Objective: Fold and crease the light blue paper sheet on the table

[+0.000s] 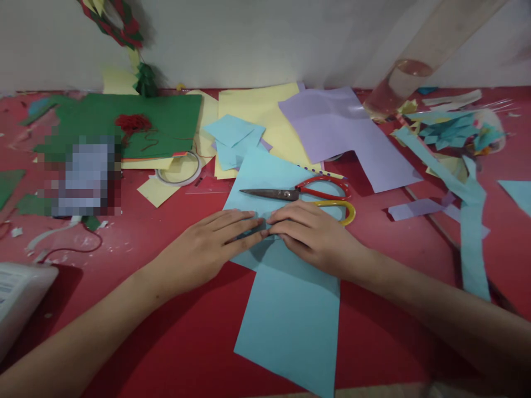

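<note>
Meeting almost tip to tip, the left hand (207,240) and right hand (319,237) rest with bent fingers on blue paper (290,315) at the middle of the red table (174,342). Their fingertips hide what lies between them, so I cannot tell whether either hand pinches an edge or only presses down. One part of the paper runs towards the near edge, another reaches away beneath the scissors (286,194); whether the two are joined is hidden. The scissors lie just beyond the hands, blades pointing left, the yellow handle close by the right hand. Farther off, small blue pieces (226,132) overlap a yellow sheet (274,124), with purple paper (332,121) to their right. Tape (196,172) and green paper (174,119) topped with red yarn (133,122) lie to the left; blue strips (473,243) lie at right
</note>
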Demonstrator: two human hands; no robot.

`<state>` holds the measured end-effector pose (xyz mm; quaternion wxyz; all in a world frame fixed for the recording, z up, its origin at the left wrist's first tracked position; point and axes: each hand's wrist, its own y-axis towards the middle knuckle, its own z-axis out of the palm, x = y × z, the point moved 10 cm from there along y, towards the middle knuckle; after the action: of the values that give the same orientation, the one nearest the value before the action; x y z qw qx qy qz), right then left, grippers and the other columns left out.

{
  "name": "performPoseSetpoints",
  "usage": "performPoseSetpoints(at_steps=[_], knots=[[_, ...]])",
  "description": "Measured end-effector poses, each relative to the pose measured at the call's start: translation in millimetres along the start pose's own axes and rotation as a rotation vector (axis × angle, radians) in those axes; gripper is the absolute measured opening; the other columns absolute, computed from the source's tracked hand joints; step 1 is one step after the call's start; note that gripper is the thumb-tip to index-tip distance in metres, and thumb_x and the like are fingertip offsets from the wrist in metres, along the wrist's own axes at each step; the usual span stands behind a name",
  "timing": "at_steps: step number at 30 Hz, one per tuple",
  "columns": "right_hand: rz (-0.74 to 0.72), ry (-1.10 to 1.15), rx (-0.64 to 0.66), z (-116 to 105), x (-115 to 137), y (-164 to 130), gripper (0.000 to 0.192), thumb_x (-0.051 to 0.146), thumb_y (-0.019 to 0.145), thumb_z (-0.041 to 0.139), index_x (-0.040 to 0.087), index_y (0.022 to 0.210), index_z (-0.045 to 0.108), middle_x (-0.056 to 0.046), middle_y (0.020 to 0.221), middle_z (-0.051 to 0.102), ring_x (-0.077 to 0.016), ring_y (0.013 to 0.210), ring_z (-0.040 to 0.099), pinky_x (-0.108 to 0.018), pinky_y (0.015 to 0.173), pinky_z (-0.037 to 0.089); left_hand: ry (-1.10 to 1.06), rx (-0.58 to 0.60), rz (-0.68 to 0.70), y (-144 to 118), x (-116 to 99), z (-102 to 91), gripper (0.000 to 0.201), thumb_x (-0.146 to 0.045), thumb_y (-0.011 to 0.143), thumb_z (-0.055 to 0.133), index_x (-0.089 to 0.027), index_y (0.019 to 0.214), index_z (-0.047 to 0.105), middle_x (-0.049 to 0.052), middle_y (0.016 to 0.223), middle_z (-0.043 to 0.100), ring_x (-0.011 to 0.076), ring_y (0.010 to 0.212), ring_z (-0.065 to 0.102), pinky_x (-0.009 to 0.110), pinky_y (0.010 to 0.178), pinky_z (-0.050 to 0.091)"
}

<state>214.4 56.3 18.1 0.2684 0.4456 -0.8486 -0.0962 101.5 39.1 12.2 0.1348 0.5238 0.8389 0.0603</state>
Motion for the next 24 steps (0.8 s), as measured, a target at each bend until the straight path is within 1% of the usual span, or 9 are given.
performPoseSetpoints(at_steps=[2,5,7,12,15,19,24], knots=[[-0.003,-0.006,-0.001,-0.2,0.3,-0.1,0.017,0.01,0.099,0.05,0.018,0.105,0.065,-0.009,0.109,0.07,-0.0227,0.102,0.063,-0.041,0.087,0.054,0.0,0.006,-0.008,-0.3,0.7,0.7,0.064,0.009,0.09,0.036,-0.018,0.146,0.05,0.009,0.148,0.057,0.0241,0.142,0.049,0.047,0.118,0.045],[0.002,-0.01,0.0,0.0,0.0,-0.6,0.017,0.011,0.099,0.05,0.018,0.105,0.065,-0.009,0.11,0.07,-0.0231,0.102,0.063,-0.041,0.088,0.054,0.015,0.02,-0.013,-0.3,0.5,2.5,0.055,0.002,0.096,0.04,-0.017,0.147,0.05,0.009,0.149,0.056,0.0255,0.142,0.049,0.048,0.118,0.046],[0.01,-0.004,0.004,0.3,-0.7,-0.8,0.018,0.012,0.1,0.05,0.019,0.105,0.065,-0.009,0.11,0.07,-0.023,0.102,0.063,-0.042,0.088,0.055,0.019,0.033,-0.015,-0.4,0.4,3.9,0.054,0.0,0.097,0.04,-0.017,0.147,0.05,0.01,0.149,0.056,0.0261,0.142,0.049,0.049,0.118,0.046],[0.008,0.003,0.0,-0.6,-0.2,-0.6,0.018,0.012,0.099,0.049,0.018,0.105,0.065,-0.01,0.109,0.07,-0.0234,0.101,0.062,-0.043,0.088,0.055,-0.001,0.04,-0.025,-1.2,2.0,5.0,0.055,0.0,0.096,0.039,-0.018,0.147,0.05,0.01,0.15,0.054,0.0262,0.143,0.048,0.049,0.118,0.046],[-0.007,-0.001,0.006,0.3,0.8,-0.4,0.019,0.011,0.1,0.048,0.018,0.106,0.065,-0.01,0.109,0.07,-0.0241,0.101,0.062,-0.044,0.088,0.054,-0.008,0.042,-0.03,-1.7,3.2,5.8,0.056,-0.001,0.097,0.038,-0.021,0.148,0.048,0.008,0.151,0.054,0.0259,0.143,0.047,0.048,0.119,0.045],[-0.01,0.009,0.002,0.3,0.7,-0.1,0.02,0.013,0.1,0.047,0.018,0.105,0.066,-0.011,0.109,0.07,-0.0246,0.102,0.062,-0.044,0.088,0.055,-0.039,0.048,-0.051,-2.2,5.4,7.1,0.057,-0.002,0.097,0.04,-0.022,0.15,0.045,0.009,0.151,0.053,0.0266,0.145,0.045,0.05,0.119,0.044],[-0.009,-0.007,-0.001,-0.7,1.3,0.0,0.02,0.012,0.1,0.048,0.017,0.105,0.066,-0.011,0.11,0.071,-0.0247,0.101,0.062,-0.043,0.086,0.055,-0.031,0.063,-0.055,-2.4,5.5,8.6,0.057,0.0,0.096,0.039,-0.021,0.149,0.047,0.009,0.151,0.054,0.0271,0.143,0.047,0.05,0.118,0.045]])
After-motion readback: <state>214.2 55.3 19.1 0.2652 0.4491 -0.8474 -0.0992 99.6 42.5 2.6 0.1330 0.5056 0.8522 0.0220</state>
